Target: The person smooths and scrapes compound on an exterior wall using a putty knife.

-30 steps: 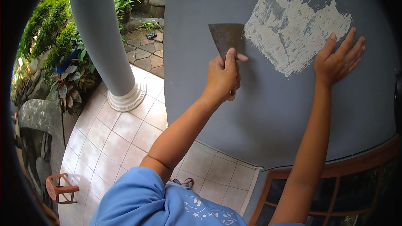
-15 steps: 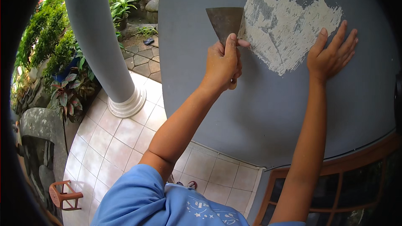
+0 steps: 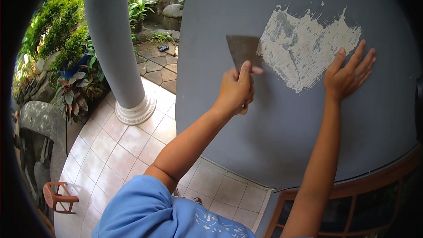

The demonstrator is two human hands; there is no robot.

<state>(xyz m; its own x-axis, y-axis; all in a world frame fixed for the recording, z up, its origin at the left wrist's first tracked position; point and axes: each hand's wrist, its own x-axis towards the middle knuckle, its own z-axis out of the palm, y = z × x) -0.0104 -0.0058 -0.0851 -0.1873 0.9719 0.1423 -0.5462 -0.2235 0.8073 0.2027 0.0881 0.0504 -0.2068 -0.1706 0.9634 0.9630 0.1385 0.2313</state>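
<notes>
A person's left hand (image 3: 235, 89) is closed around the handle of a broad scraper (image 3: 243, 50), while the right hand (image 3: 346, 79) is opened out, palm to a grey wall (image 3: 286, 136) with its fingers slightly parted. The scraper is held blade up at the left edge of a rough whitish patch (image 3: 304, 44); slight blur makes it impossible to tell whether the metal touches the surface. The thumb runs up toward the blade, a grip that likely keeps the wide edge from twisting. The empty right hand, set beside the patch's lower right side, appears to brace the body while leaving most of the patch uncovered.

The blade is dark, dull metal, flaring from a narrow neck to a straight end; the butt of the handle shows pale below the fist. The patch is streaky and chalky, ragged along its top and tapering to a point below, with grey showing through, against smooth, matte paint. To the left, a rounded grey column (image 3: 110, 39) stands on pale, square floor tiles (image 3: 136, 136), with a reddish-brown plastic stool (image 3: 61, 197) nearby.
</notes>
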